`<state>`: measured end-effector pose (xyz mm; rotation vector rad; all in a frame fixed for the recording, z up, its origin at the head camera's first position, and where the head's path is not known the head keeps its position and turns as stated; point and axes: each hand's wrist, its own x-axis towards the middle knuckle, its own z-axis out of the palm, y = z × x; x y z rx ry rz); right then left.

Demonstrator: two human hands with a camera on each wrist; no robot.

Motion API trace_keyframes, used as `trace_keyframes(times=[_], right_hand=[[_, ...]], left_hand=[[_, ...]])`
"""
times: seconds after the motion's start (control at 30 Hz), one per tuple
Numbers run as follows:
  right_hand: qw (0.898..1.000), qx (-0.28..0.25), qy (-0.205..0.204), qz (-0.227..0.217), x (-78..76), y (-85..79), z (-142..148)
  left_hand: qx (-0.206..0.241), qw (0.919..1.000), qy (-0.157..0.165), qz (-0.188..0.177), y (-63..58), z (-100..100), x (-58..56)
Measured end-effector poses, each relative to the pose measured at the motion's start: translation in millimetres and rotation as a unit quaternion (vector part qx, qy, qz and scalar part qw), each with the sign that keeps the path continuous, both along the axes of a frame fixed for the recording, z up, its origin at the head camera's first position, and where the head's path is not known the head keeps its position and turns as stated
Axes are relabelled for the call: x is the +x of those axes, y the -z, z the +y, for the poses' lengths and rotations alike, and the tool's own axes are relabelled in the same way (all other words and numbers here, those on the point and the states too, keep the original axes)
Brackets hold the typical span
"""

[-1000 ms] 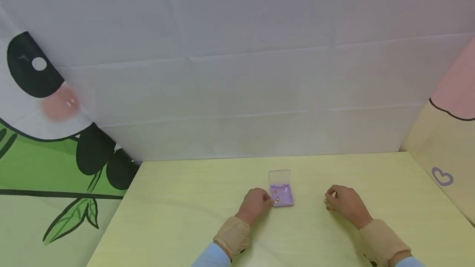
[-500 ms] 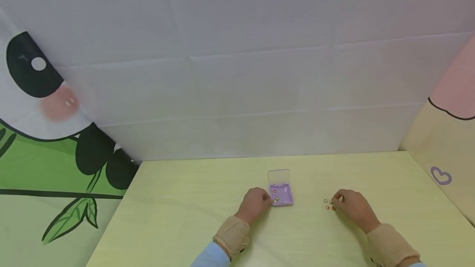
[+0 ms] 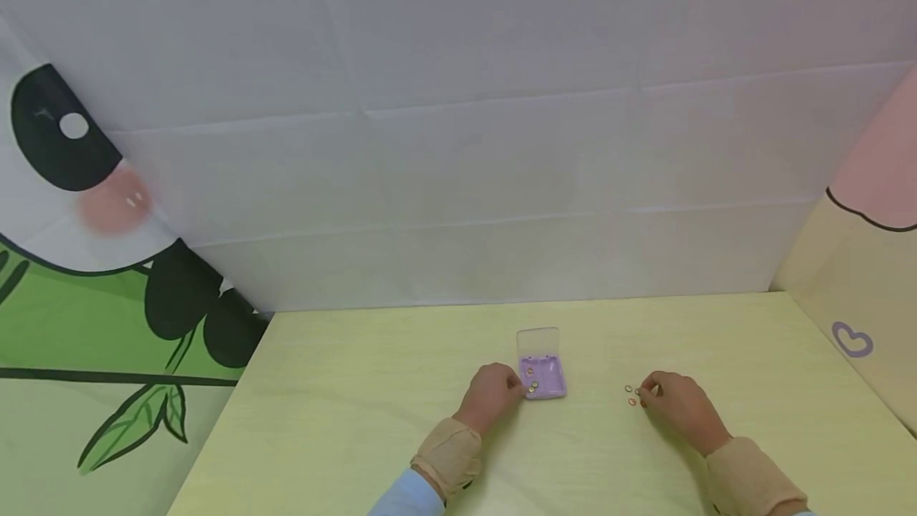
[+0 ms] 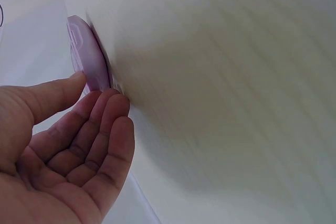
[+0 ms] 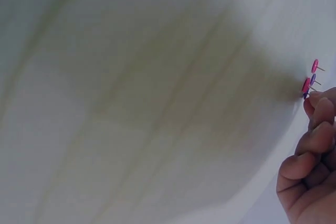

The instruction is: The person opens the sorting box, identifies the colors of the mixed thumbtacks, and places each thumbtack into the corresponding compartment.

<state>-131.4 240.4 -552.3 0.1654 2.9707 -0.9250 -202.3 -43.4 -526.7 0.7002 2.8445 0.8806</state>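
Just beside the left hand: the purple box (image 3: pixel 550 377), resting on the bench (image 3: pixel 344 412) between the two hands and much nearer to the left one.
Left hand (image 3: pixel 493 395): narrow, its thumb and fingers on either side of the box's near left corner, holding it there; the left wrist view shows the thumb tip against the box's side and the fingers curled under that edge.
Right hand (image 3: pixel 684 412): well apart from the box, low over the bench, thumb and forefinger drawn close together at one of the loose tacks; I cannot tell whether they actually pinch it.
Clear lid (image 3: pixel 539 340): raised at the far side of the box, away from the person.
Tacks in the box (image 3: pixel 534 385): a few small ones, gathered towards its left side, near the left fingertips.
Loose tacks (image 5: pixel 315 66): a small cluster just to the left of the right hand's fingertips, pink and purple in the right wrist view; those with visible pins have them pointing up from the bench.
Wrists: a beige band (image 3: pixel 450 458) on each, with a light blue sleeve (image 3: pixel 410 494) behind it.
Backdrop: a white sheet (image 3: pixel 430 173) behind the bench, a green cartoon panel (image 3: pixel 72 309) at left, a cream and pink panel (image 3: pixel 870 277) at right.
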Motion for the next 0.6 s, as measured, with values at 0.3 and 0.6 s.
trace_keyframes(times=[0.3, 0.6], right_hand=[[1.000, 0.006, 0.001, 0.021, -8.6, -0.8, 1.4], [1.000, 0.003, -0.011, 0.023, -16.5, -2.2, 3.1]], left_hand=[[0.001, 1.0000, -0.005, 0.002, 2.2, 2.7, -4.7], [0.005, 0.9999, -0.004, 0.013, 3.6, 5.8, -10.0]])
